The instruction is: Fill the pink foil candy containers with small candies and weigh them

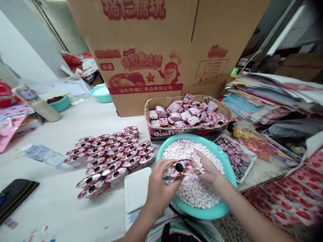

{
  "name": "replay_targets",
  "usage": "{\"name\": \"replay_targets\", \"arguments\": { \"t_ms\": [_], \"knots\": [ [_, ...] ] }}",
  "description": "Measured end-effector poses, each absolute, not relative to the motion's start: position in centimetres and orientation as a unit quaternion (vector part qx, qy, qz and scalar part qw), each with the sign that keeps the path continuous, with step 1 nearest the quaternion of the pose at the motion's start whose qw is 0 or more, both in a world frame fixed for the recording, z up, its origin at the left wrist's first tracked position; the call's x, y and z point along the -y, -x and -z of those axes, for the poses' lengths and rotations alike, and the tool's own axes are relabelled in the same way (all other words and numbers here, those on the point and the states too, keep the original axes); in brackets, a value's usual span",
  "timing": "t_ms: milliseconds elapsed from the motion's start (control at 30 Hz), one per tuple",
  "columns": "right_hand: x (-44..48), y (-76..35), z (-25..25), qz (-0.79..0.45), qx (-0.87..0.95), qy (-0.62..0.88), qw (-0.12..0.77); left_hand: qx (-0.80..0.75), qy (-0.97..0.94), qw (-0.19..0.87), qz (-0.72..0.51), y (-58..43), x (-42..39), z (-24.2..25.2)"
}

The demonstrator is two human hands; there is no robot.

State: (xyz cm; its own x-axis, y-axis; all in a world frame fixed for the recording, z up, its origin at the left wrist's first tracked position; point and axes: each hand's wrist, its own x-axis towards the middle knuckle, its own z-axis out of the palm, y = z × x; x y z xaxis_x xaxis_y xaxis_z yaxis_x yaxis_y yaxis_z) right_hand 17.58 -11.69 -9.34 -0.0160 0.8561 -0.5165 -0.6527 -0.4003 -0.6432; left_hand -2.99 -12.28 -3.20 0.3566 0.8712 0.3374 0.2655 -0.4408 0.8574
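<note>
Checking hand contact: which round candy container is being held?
The strawberry-printed one in the left hand, over the teal basin of candies; the other containers sit in rows on the table.

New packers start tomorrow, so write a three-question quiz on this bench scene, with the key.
1. Which hand holds the round strawberry-print container?
2. True or false: the open cardboard box beside the bowl holds small wrapped pink packets.
3. What is the right hand touching?
A. the candies in the teal bowl
B. the white tray
C. the stacked containers

Key: 1. The left hand. 2. True. 3. A.
</note>
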Motion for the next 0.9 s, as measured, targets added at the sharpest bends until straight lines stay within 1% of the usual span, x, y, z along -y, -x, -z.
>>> {"name": "replay_targets", "arguments": {
  "t_ms": [133,333,433,567,667,900],
  "knots": [
    [11.5,-19.1,6.9,-0.712,0.050,0.384,0.586,-0.386,-0.771,0.358,-0.359,1.5,12.5,3.8],
    [12.0,-19.0,4.4,-0.694,0.008,0.339,0.635,-0.405,-0.824,0.288,-0.272,-0.3,12.6,4.5],
    [12.2,-17.8,4.1,-0.652,0.011,0.355,0.669,-0.399,-0.843,0.261,-0.250,-1.1,12.6,4.7],
    [12.2,-16.1,3.9,-0.569,0.016,0.416,0.709,-0.397,-0.848,0.260,-0.236,-1.7,12.5,5.1],
    [12.1,-15.0,3.4,-0.547,0.019,0.430,0.718,-0.401,-0.839,0.274,-0.246,-1.9,12.4,5.6],
    [11.8,-14.3,2.7,-0.554,0.075,0.442,0.702,-0.415,-0.817,0.299,-0.266,-1.6,12.2,6.1]
  ]
}}
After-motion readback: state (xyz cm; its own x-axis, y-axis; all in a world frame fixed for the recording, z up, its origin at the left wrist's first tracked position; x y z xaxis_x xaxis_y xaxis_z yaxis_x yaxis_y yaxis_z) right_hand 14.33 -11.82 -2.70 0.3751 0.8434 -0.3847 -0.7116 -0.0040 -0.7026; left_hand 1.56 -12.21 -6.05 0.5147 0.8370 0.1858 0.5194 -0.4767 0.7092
